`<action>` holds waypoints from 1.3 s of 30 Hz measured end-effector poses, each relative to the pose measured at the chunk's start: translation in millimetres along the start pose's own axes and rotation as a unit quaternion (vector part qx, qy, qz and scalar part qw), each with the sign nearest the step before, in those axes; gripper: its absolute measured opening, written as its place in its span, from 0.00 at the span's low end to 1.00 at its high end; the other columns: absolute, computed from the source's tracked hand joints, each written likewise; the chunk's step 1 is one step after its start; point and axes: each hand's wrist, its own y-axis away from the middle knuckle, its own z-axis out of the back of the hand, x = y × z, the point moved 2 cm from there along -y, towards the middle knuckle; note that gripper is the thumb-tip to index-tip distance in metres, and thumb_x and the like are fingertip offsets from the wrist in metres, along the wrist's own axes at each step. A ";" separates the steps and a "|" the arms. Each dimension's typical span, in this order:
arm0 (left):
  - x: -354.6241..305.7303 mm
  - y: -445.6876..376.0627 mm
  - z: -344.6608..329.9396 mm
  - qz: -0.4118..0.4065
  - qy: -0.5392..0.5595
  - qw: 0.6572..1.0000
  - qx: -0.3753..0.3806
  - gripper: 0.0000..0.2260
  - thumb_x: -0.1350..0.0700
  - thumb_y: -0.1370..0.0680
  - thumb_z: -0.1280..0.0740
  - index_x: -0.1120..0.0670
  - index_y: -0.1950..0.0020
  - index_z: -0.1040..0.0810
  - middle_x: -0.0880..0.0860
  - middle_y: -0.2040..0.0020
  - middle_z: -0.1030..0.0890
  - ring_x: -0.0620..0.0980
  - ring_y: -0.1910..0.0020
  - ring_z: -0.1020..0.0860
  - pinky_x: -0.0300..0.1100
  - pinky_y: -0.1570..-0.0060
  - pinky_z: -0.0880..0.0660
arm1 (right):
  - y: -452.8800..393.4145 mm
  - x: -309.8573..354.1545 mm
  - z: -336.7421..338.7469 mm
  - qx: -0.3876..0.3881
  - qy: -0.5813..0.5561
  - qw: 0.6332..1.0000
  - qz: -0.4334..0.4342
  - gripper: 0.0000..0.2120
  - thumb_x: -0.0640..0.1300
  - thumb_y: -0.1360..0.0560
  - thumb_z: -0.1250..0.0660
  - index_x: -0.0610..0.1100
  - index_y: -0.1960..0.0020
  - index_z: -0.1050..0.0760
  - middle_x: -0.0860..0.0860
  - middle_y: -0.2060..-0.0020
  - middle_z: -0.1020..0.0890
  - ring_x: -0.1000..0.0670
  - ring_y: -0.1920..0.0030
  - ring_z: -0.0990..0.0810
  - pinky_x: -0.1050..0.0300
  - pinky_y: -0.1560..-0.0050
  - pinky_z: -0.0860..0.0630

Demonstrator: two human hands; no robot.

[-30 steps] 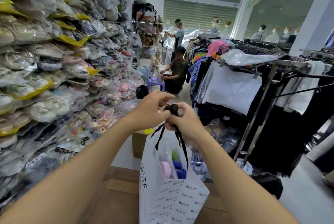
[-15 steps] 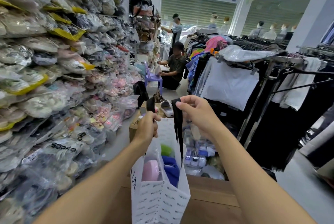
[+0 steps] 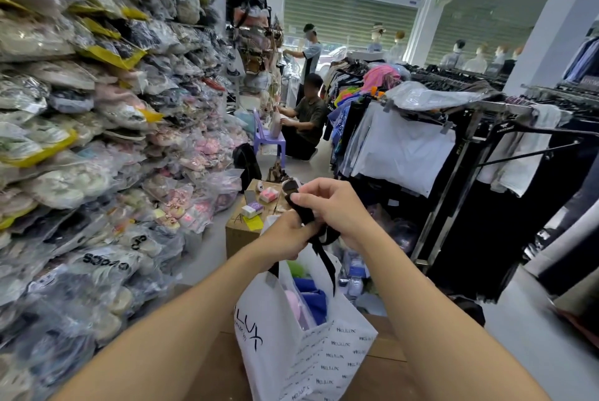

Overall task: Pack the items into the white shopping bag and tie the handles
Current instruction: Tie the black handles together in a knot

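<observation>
The white shopping bag [image 3: 291, 345] with dark printed lettering stands on a wooden surface [image 3: 385, 378] below my hands. Its mouth is open and shows a pink item [image 3: 293, 300], blue cloth [image 3: 312, 297] and something green [image 3: 296, 267]. Both hands meet above the bag. My left hand [image 3: 288, 235] and my right hand [image 3: 337, 206] each grip the black ribbon handles [image 3: 303, 209], which cross between my fingers; loose black ends hang down into the bag.
Shelves of plastic-wrapped goods [image 3: 81, 141] fill the left side. A cardboard box [image 3: 243, 232] with small packages stands just beyond the bag. Clothing racks [image 3: 453, 148] crowd the right. A person crouches by a purple chair [image 3: 269, 138] further back; another stands behind.
One second ago both hands held the handles bunched together. Half a second ago they had pulled apart, one handle in each. Now they are back together with the handles crossed.
</observation>
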 end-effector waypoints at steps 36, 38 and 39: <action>20.7 19.0 38.1 -0.145 -0.294 0.938 -0.109 0.12 0.53 0.19 0.37 0.53 0.62 0.24 0.44 0.68 0.27 0.49 0.65 0.27 0.37 0.68 0.38 | 13.1 -49.1 -14.5 0.074 -0.025 0.980 -0.182 0.08 0.44 0.17 0.42 0.46 0.40 0.27 0.48 0.71 0.24 0.52 0.75 0.33 0.60 0.73 0.34; 20.0 11.7 40.4 -0.012 -0.190 0.978 -0.086 0.12 0.50 0.18 0.40 0.53 0.58 0.25 0.47 0.69 0.28 0.49 0.67 0.30 0.39 0.68 0.37 | 18.1 -45.2 -12.4 0.095 -0.034 0.986 -0.136 0.14 0.37 0.20 0.43 0.51 0.40 0.28 0.45 0.67 0.24 0.51 0.71 0.30 0.56 0.66 0.31; 19.2 9.3 40.3 0.045 -0.085 0.993 -0.061 0.12 0.49 0.18 0.41 0.55 0.53 0.24 0.48 0.70 0.29 0.48 0.69 0.32 0.40 0.68 0.37 | 21.9 -44.8 -9.7 0.119 -0.036 0.986 -0.111 0.17 0.35 0.22 0.43 0.52 0.41 0.26 0.43 0.64 0.25 0.51 0.69 0.29 0.55 0.62 0.29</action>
